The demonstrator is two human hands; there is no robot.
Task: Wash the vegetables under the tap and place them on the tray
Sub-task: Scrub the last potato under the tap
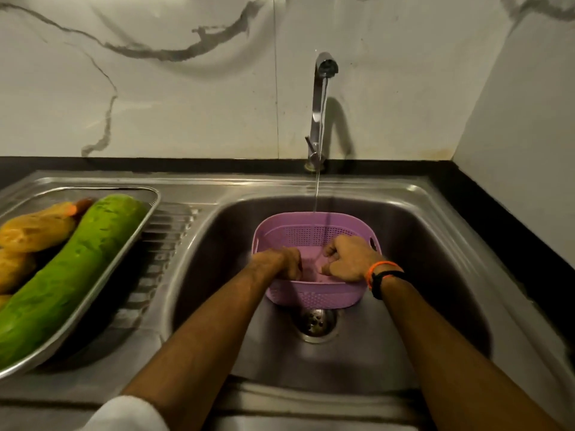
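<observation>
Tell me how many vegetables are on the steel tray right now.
At least 4 on the steel tray: one long green gourd, one orange carrot behind it, two yellow-brown vegetables at left. More may be hidden off-frame.

glossy steel sink (435, 231); perforated plastic basket (311, 234)

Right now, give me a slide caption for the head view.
Both hands, left hand and right hand, work inside a purple colander under the running tap; bottle gourd waits on the tray.
</observation>
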